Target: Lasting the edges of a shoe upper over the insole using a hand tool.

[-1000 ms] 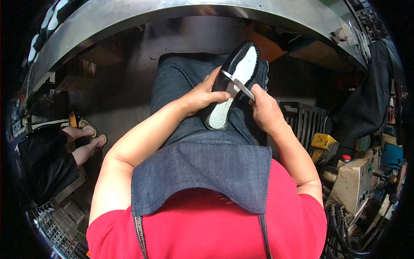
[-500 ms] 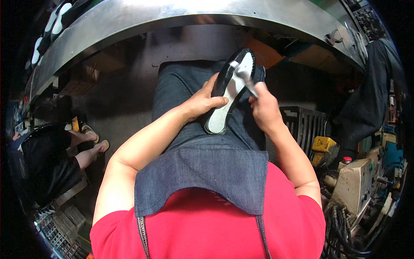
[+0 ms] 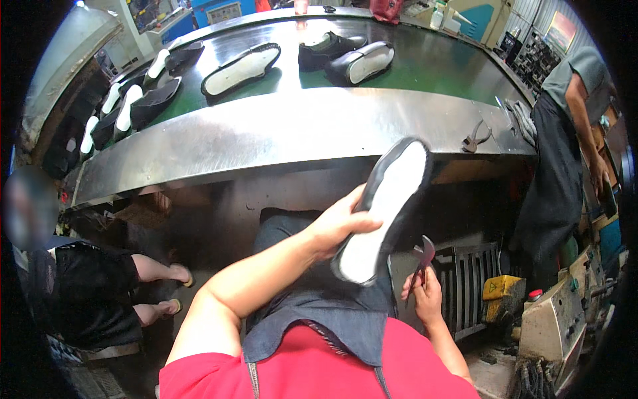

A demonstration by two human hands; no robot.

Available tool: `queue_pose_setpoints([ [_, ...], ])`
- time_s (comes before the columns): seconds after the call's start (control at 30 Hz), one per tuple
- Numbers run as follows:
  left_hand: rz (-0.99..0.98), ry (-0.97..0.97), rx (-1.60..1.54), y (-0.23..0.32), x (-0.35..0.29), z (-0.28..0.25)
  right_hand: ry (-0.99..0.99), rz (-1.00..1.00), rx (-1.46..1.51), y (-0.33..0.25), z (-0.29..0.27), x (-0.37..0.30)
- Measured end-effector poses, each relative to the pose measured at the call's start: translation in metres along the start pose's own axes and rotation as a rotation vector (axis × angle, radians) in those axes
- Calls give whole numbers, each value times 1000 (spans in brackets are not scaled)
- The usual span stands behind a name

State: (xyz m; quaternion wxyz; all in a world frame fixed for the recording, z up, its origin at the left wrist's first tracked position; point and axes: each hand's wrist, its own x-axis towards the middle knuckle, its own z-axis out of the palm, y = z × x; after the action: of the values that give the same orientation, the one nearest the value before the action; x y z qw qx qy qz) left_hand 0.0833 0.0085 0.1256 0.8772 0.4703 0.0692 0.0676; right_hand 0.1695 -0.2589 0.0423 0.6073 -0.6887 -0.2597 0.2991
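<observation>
My left hand (image 3: 340,225) grips a black shoe (image 3: 397,196) by its side, thumb lying on the white underside. The shoe is tilted with its sole up, raised above my lap just in front of the bench edge. Lower and to the right, my right hand (image 3: 428,299) is closed round the handle of a small hammer (image 3: 425,251), its curved metal head pointing up. The hammer is apart from the shoe. Below them is my dark denim apron (image 3: 316,282).
A metal bench edge (image 3: 266,126) with a green belt (image 3: 432,70) behind it carries several black shoes (image 3: 242,70). Pincers (image 3: 476,137) lie at its right. A person (image 3: 100,286) sits left; another (image 3: 555,153) stands right. A slatted crate (image 3: 475,279) and yellow pedal guard (image 3: 503,291) stand right.
My left hand has lifted the shoe up and forward toward the bench. My right hand has drawn the hammer down, away from the sole. The view has tipped up, showing more bench.
</observation>
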Motion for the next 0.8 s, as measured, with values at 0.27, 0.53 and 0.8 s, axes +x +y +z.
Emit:
queue_pose_setpoints([
  [0.27,622,374,580,101,173,-23,-119,-26,-3,6,28,44],
  [0.53,428,831,1859,171,219,-193,-257,-531,-702,26,67,90],
  [0.8,162,619,817,219,278,-286,-180,-571,-797,49,82,108],
])
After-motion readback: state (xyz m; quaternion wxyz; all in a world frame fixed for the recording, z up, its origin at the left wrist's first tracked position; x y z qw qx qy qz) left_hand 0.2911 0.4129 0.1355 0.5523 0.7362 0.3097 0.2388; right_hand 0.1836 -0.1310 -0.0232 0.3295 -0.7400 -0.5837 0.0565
